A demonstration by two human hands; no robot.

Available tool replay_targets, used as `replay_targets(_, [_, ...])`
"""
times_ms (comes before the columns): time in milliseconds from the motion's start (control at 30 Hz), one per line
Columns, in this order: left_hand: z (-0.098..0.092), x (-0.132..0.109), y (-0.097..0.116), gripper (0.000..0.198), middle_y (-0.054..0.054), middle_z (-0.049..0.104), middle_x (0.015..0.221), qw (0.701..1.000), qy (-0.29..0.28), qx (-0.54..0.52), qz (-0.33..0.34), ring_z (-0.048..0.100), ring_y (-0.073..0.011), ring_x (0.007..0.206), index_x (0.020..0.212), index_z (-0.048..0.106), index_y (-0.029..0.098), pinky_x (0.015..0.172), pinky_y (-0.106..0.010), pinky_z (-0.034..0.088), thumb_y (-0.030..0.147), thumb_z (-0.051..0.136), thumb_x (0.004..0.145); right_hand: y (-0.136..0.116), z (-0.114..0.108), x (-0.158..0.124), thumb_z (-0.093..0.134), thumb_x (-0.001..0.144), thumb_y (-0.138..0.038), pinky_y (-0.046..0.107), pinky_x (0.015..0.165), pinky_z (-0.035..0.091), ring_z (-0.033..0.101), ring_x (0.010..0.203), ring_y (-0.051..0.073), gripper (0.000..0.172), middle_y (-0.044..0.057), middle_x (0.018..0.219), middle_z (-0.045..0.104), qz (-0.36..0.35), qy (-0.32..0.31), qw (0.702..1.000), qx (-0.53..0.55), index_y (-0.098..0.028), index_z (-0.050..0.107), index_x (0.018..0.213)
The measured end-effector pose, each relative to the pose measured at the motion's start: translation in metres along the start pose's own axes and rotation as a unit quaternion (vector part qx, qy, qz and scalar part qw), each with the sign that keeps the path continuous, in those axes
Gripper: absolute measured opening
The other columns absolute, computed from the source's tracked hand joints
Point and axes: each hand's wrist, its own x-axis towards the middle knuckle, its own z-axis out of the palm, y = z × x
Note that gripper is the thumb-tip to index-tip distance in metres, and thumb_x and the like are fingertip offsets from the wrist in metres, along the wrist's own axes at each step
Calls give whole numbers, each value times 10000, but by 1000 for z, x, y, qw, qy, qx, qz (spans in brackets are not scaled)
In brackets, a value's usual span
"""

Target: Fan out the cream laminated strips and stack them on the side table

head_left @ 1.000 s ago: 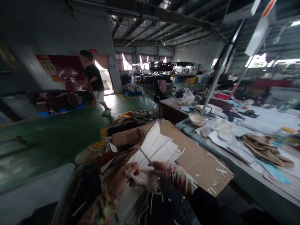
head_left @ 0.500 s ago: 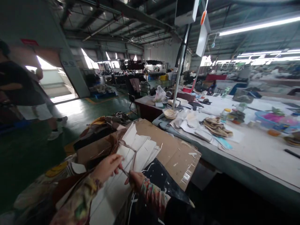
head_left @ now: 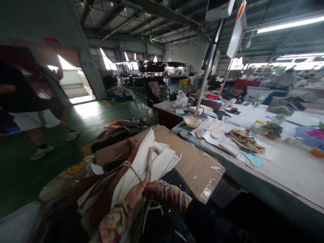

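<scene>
My left hand and my right hand meet low in the middle of the head view, fingers closed together. Both grip a brownish fabric strip, whose loop rises over a stack of white sheets. Another length of it crosses the sheets to the left. Brown-edged layers fan out beside the stack on the left. The exact hold of the fingertips on the strip is hidden where the hands touch.
Flattened cardboard lies beyond the stack. To the right runs a long worktable with crumpled brown cloth, a jar and papers. Bundled material lies at left. A person in white shorts walks on the green floor.
My hands have come together, lower down, and the strip now stands up in a loop over the sheets. The view has shifted left, and the walking person has moved on a step.
</scene>
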Motion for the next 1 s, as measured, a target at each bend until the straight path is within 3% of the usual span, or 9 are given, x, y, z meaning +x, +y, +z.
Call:
replay_targets(167, [-2,-18,10,357,-71,631,832,973,2,229,31,571,-221,813,872,603,173,719,-308,410,465,417,783,15,-9,15,553,707,-410,261,611,411,494,643,128,286,13,653,558,-25,-29,998,-45,-167,641,829])
replay_targets(300, [-16,-28,5,238,-48,580,798,955,52,282,71,536,-178,792,748,572,175,687,-265,368,319,393,812,38,-23,22,484,748,-404,294,680,424,512,676,142,295,41,737,595,-76,-54,990,-107,-172,639,846])
replay_targets(433, [-40,-37,-5,276,8,460,595,942,155,296,9,470,-147,628,606,495,186,596,-261,309,337,397,816,64,-36,36,495,730,-357,353,710,405,494,669,162,225,48,699,581,-69,13,985,-158,-180,635,726])
replay_targets(533, [-60,-41,-8,265,16,408,560,935,188,298,-30,436,-139,587,551,451,189,578,-268,280,300,428,791,78,-37,46,516,718,-348,341,652,386,404,562,124,224,11,554,482,-51,56,984,-160,-181,578,582])
replay_targets(633, [-73,-48,-1,260,5,422,550,933,200,291,-70,434,-143,570,534,463,190,565,-274,273,289,447,775,73,-38,48,556,696,-363,302,584,355,319,508,89,272,-13,494,395,-41,71,987,-138,-172,521,505])
replay_targets(700, [-77,-56,11,262,-5,456,546,940,192,267,-93,440,-144,562,542,505,182,550,-270,276,311,467,766,59,-44,43,563,691,-413,282,548,342,328,497,83,299,-12,504,412,-32,66,992,-108,-163,535,528])
replay_targets(833, [-78,-77,51,352,10,462,509,977,112,164,-76,396,-104,477,648,578,151,478,-228,269,450,446,778,23,-50,32,484,723,-542,252,543,368,445,556,100,408,6,636,522,-29,44,998,-25,-157,600,790])
replay_targets(933, [-72,-84,83,376,42,422,465,992,54,98,-60,370,-77,425,717,578,150,426,-193,269,500,451,766,7,-37,33,491,698,-586,247,585,394,493,627,108,472,32,754,570,-18,22,993,117,-153,588,859])
replay_targets(1000, [-67,-83,100,357,50,448,472,994,19,88,-64,375,-65,401,744,572,152,402,-179,272,494,472,757,5,-24,39,488,668,-632,249,591,397,530,706,134,557,65,855,592,-7,-15,971,237,-149,577,931])
